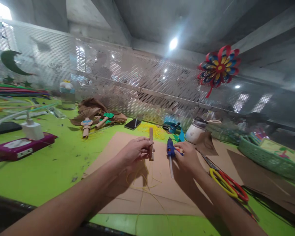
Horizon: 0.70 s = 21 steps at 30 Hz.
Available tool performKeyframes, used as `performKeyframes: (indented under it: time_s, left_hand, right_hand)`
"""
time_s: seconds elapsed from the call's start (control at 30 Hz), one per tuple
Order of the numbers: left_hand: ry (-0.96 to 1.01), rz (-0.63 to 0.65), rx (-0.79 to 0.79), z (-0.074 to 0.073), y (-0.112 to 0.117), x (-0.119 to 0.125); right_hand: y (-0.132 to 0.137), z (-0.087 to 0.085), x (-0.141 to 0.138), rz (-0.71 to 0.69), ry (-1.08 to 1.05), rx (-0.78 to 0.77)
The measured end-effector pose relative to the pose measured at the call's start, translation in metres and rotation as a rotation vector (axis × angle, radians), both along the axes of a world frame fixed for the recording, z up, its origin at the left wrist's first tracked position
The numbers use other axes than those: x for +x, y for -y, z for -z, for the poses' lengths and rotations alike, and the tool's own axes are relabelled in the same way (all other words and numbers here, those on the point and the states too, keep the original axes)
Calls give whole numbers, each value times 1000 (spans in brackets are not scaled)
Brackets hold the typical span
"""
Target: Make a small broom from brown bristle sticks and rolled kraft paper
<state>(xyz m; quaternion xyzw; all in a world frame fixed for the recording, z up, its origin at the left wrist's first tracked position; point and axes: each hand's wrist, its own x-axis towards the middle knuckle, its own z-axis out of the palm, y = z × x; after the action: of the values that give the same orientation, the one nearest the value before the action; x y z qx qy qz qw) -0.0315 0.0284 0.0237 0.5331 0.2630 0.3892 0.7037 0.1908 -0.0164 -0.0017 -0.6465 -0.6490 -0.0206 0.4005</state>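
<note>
My left hand (139,150) is closed on a small rolled brown paper tube (151,139), held upright above a sheet of brown cardboard (127,203). Loose yellow string (147,186) trails below that hand across the cardboard. To the right, my right hand (185,154) has its fingers around a blue glue gun (170,148). A whitish glue stick (171,167) juts from the back end of the gun. A gap separates the tube from the gun's nozzle.
Scissors (227,182) with yellow and red handles lie right of my right arm. Brown paper figures (87,126), a phone (133,124) and a white jar (195,129) stand or lie farther back. A purple power strip (24,146) is at left, a green basket (267,160) at right.
</note>
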Motion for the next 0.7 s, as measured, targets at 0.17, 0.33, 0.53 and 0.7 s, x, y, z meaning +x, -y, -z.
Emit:
performKeyframes:
  time_s: [0.17,0.33,0.53,0.7]
  left_hand:
    - [37,-96,28,2,1,2]
    - [88,-92,42,3,3,8]
    - [99,-64,1,-2,7,9]
    - [124,-76,-18,-3,7,8]
  right_hand:
    - [38,-17,-57,-364,-394,-259]
    - [51,-2,-95,-519,-785,-577]
    - [45,2,-94,-484,-996,-531]
    - [46,3,-88,-514,-991,-525]
